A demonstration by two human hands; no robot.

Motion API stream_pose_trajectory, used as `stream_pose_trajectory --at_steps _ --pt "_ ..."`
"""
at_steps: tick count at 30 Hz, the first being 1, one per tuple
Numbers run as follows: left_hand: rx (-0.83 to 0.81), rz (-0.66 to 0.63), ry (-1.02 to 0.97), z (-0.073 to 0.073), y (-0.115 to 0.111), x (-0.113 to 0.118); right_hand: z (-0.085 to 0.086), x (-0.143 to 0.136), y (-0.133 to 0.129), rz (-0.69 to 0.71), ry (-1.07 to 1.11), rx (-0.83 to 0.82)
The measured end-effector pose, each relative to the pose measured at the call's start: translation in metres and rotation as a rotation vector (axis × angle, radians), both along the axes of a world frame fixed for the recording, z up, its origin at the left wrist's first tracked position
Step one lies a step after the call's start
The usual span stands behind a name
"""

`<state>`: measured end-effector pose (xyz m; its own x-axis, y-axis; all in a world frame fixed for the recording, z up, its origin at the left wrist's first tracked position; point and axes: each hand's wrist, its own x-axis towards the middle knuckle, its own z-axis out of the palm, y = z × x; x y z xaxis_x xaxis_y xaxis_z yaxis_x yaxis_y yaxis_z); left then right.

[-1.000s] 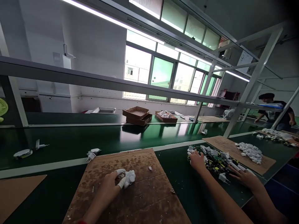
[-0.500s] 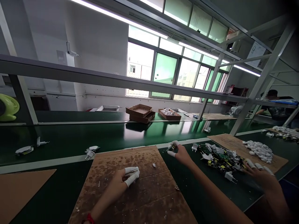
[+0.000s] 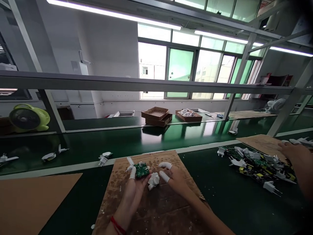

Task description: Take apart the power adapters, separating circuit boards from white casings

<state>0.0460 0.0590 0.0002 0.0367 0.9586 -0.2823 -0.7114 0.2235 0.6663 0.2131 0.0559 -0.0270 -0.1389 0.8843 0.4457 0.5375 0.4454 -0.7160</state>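
Note:
A small green circuit board, with a white plug part beside it, is in my left hand. White covers wrap the fingertips I can see. A crumpled white lump lies by the left fingers; whether they touch it I cannot tell. Just right of the lump, my right hand is open, thumb and index finger apart with nothing between them. Both hands are over a stained brown cardboard sheet.
A pile of circuit boards with white plugs lies to the right, where another person's hand reaches in. Loose plug parts sit along the strip at the back left. Brown trays and a green fan stand farther back.
My right hand has come left from beside the board pile to the cardboard. The circuit board is now in my left hand, which has turned palm up. The view has swung left.

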Motion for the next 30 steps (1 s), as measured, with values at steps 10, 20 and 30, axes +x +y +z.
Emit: stream_pose_trajectory --at_steps 10,20,30 --pt "-0.019 0.090 -0.093 0.008 0.005 -0.013 -0.028 -0.007 0.005 0.060 -0.671 0.134" --pt "-0.012 0.004 -0.085 0.008 -0.002 -0.007 0.003 0.007 -0.017 0.470 0.060 -0.263" --pt "-0.006 -0.071 -0.066 0.005 -0.007 -0.002 -0.008 0.009 -0.006 0.237 -0.284 -0.358"
